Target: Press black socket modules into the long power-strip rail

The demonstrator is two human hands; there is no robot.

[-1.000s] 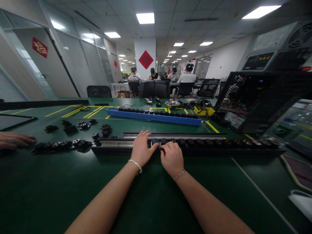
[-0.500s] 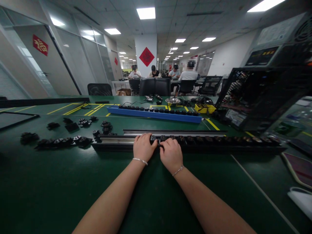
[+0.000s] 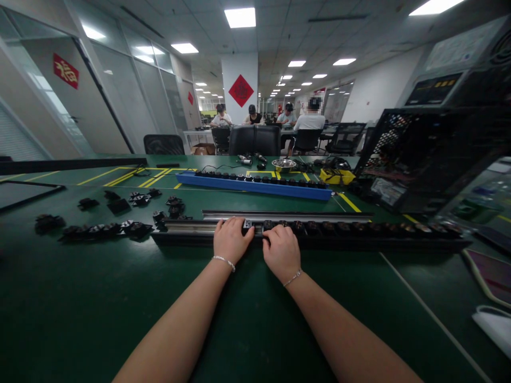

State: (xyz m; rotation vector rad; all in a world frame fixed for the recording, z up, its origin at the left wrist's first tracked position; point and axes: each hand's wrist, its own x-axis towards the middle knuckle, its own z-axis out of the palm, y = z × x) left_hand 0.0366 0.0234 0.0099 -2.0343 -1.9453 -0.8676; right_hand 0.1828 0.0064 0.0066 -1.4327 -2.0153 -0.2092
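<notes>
A long black rail [image 3: 187,229] with a silvery channel lies across the table before me. Its right stretch carries a row of black socket-like modules [image 3: 343,227]. My left hand [image 3: 231,239] is closed round a single black module [image 3: 247,225] sitting on the rail, thumb in front and fingers behind. Just to the right, my right hand [image 3: 281,250] grips the leftmost module [image 3: 268,225] of the row, its fingers bent over the top. A short bare gap of channel shows between the two hands. A second rail [image 3: 287,215] lies right behind, parallel.
Loose black modules [image 3: 120,229] are scattered to the left. Farther back stand a blue tray [image 3: 255,186] with a row of modules, a metal bowl [image 3: 283,165] and a yellow bin [image 3: 337,176]. An open computer case [image 3: 431,159] stands at right. Several people sit at a far table.
My left hand has shifted slightly left with its module, so the gap on the rail between the hands is wider. My right hand has stayed nearly in place.
</notes>
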